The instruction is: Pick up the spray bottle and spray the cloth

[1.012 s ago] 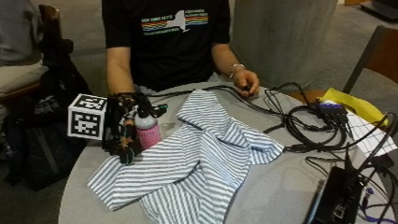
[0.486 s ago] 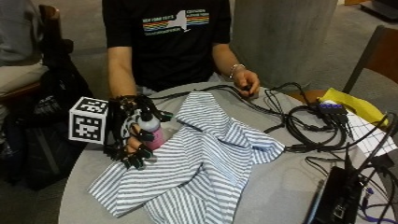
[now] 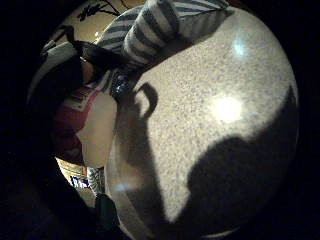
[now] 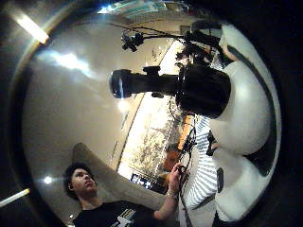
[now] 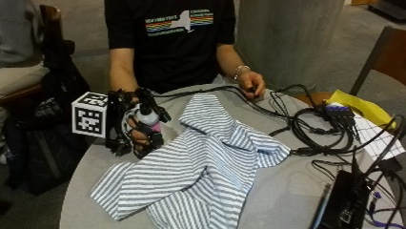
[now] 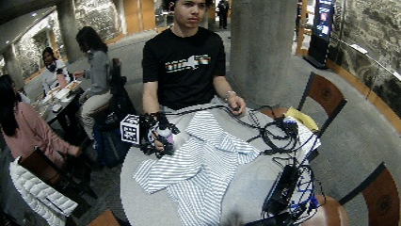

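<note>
R hand (image 5: 141, 131) | grips spray bottle (image 5: 149, 119) | now lifted, beside cloth (image 5: 197, 176)

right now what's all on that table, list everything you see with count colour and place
blue and white striped cloth: one, spread rumpled over the middle of the table
small pink spray bottle with white top: one, held above the table's edge beside the cloth
round grey speckled table: one, under everything
black cables: a tangled bundle, on the far side from the bottle
yellow paper: one, by the cables at the table's edge
black device: one, near edge, past the cloth
bare left hand: rests on the table's far edge
gloved right hand: fingers curled round the bottle
</note>
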### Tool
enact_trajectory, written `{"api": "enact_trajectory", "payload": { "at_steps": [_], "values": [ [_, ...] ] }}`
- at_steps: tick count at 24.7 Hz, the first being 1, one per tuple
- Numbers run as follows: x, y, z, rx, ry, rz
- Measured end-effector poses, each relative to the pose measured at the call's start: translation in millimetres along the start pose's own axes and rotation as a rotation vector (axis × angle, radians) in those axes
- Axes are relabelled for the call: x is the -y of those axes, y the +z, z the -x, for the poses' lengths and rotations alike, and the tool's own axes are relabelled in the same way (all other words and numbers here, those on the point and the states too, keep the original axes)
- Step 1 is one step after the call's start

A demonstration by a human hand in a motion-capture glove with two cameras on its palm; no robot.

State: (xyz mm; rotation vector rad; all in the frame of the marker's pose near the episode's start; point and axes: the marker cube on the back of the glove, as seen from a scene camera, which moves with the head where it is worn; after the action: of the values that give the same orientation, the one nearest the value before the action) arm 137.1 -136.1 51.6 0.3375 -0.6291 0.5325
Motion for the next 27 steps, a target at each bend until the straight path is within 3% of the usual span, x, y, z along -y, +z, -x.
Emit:
{"api": "enact_trajectory", "payload": {
  "at_steps": [19, 27],
  "values": [
    [48.9, -13.5, 53.0, -0.749, -0.024, 0.218],
    [59.6, -9.6, 58.4, -0.955, -0.037, 0.301]
  ]
}}
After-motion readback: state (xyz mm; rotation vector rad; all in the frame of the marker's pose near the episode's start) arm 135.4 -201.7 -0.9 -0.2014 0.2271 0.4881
